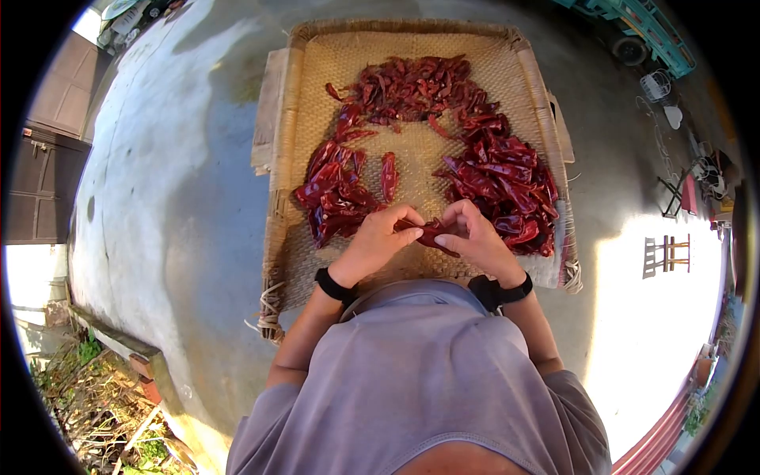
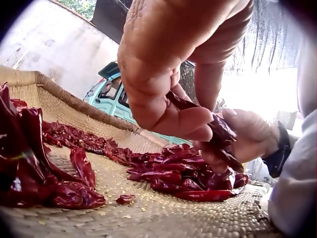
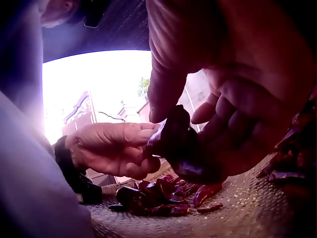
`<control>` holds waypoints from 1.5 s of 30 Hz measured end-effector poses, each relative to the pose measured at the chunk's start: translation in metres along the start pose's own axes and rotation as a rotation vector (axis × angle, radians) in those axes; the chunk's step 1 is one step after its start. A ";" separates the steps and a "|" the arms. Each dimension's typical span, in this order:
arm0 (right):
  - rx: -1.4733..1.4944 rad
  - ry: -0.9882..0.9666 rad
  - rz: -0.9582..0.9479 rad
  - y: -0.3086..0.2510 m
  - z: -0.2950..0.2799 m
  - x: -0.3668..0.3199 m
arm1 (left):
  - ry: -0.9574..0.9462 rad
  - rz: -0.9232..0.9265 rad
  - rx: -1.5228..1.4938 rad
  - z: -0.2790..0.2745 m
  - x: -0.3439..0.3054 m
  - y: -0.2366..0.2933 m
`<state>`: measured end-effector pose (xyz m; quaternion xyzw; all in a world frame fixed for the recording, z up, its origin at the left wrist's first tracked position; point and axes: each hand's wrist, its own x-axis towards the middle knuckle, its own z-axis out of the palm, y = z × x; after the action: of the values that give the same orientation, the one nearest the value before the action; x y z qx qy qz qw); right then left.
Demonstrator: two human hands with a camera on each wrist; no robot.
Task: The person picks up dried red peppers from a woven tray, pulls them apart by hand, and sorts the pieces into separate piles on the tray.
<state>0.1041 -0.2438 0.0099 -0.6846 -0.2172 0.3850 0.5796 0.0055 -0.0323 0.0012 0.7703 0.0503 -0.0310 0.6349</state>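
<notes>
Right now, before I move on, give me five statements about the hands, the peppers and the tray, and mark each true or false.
1. The left hand and right hand both grip a red pepper. True.
2. Both wrists are bare. False: each has a black band around it.
3. The tray is woven and has a raised rim. True.
4. The loose pepper between the side piles lies closer to the right pile. False: it lies closer to the left pile.
5. The peppers at the tray's far end are green. False: they are red.
</notes>
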 end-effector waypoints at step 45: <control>-1.356 0.565 -0.262 0.041 -0.046 0.040 | 0.150 -0.045 0.209 -0.005 0.007 0.006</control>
<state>0.1581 -0.2521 -0.0395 -0.9332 -0.3297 -0.0963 0.1053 0.0131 -0.0287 0.0075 0.8310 0.1113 0.0072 0.5450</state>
